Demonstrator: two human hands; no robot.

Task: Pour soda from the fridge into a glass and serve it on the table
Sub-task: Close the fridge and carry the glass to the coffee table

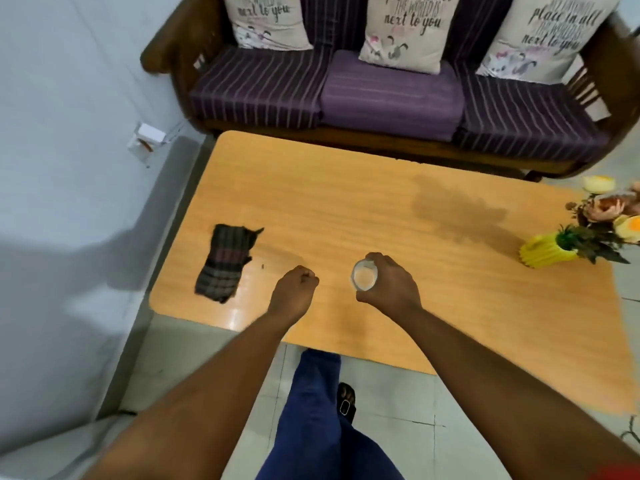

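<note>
A clear glass [363, 276] holding a pale orange drink is seen from above, over the near part of the light wooden table [346, 202]. My right hand [391, 284] wraps around its right side and grips it. I cannot tell whether the glass rests on the table or hangs just above it. My left hand [294, 289] hovers to the left of the glass with its fingers curled into a fist, holding nothing. No soda bottle or fridge is in view.
A folded dark plaid cloth [227, 263] lies on the table's left part. A yellow vase with flowers [554, 249] stands at the right edge. A purple striped sofa [391, 98] with cushions sits behind the table, and a wall runs along the left.
</note>
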